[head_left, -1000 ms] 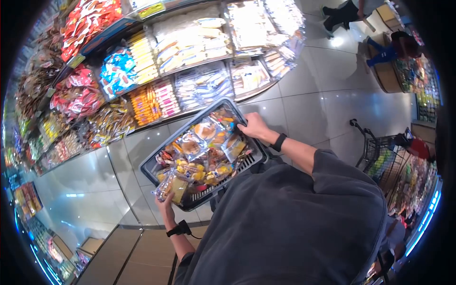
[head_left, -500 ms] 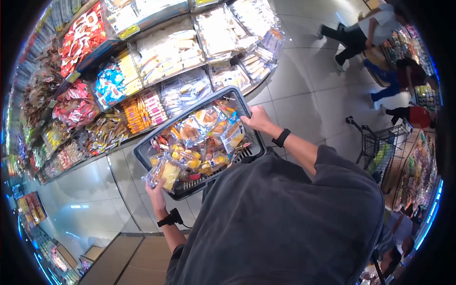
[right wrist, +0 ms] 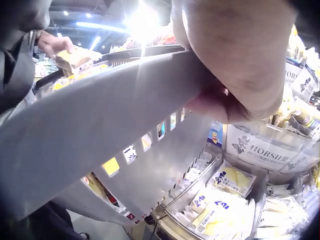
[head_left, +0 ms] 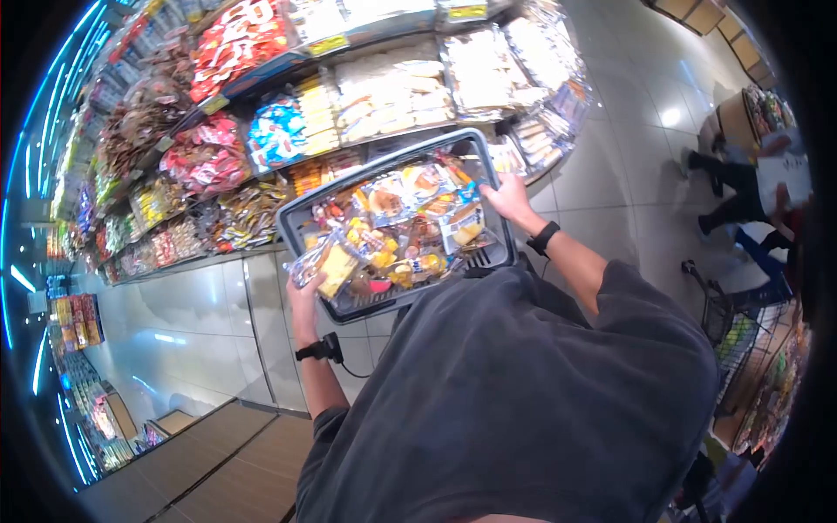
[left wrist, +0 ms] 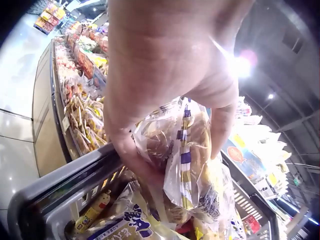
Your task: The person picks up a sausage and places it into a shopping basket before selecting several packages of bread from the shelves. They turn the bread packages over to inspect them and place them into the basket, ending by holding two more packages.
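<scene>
Basically, a grey basket of wrapped snacks, a hand at either end

The basket (head_left: 499, 185) holds a jumble of packaged snacks (head_left: 381, 248), some of them buns. At its near-left corner, the left hand (head_left: 302, 301) has its fingers curled round a clear bread packet (head_left: 337, 268). Diagonally across, the right hand (head_left: 510, 200) is closed over the rim. Beside the basket, a sign (right wrist: 260, 150) reads "HORSH", its ending unclear, near a bin of white packets (right wrist: 225, 215).
</scene>
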The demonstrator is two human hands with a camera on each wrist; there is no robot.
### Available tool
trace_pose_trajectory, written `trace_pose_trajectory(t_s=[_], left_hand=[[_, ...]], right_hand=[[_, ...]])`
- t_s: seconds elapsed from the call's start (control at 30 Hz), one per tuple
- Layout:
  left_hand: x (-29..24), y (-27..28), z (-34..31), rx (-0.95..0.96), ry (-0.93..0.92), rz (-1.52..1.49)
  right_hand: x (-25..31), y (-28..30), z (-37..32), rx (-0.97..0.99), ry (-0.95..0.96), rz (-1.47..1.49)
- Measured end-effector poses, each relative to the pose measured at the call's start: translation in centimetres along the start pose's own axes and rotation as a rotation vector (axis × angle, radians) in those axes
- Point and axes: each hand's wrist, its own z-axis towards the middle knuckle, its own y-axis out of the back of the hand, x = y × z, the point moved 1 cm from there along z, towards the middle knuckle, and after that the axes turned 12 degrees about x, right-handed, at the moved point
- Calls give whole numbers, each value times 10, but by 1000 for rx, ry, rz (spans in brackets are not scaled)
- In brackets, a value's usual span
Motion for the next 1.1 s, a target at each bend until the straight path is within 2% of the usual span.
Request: trace_pose_trajectory(t_s=[0.03, 0.07, 0.13, 0.17, 0.2, 0.27, 0.3, 0.43, 0.53, 0.67, 0.83, 0.97, 1.07, 1.1], left_hand=[[-2, 5, 15, -18, -12, 1], [8, 10, 0, 23, -39, 0], [16, 12, 12, 56, -57, 2], [20, 13, 19, 57, -72, -5], [23, 13, 25, 65, -98, -12], [28, 12, 31, 94, -115, -11], [34, 10, 33, 94, -122, -40], [30, 6, 32, 144, -106, -105], [42, 12, 45, 142, -110, -54], [30, 10, 36, 158, -96, -107], [40, 14, 41, 116, -75, -86], [27, 7, 33, 122, -61, -61], [51, 16, 46, 101, -78, -37], [49, 14, 46, 89, -87, -24]], right_hand=[[-5, -7, 8, -11, -17, 15], [-6, -10, -24, -56, -16, 14], [-7, -10, -26, -26, -41, -67], [-24, -17, -15, -2, -115, -90], [-22, -18, -14, -58, -29, -76], [-24, -16, -12, -40, -40, -36], [-34, -18, -6, -74, 16, -144], [-32, -16, -17, -113, -10, -159], [-9, -14, -17, -93, -56, -106], [-18, -13, -21, -161, 75, -69], [-39, -24, -12, -132, 17, -34], [-27, -15, -19, -132, -22, -25], [-25, -21, -13, -91, 56, -39], [-53, -34, -3, -105, -9, -4]])
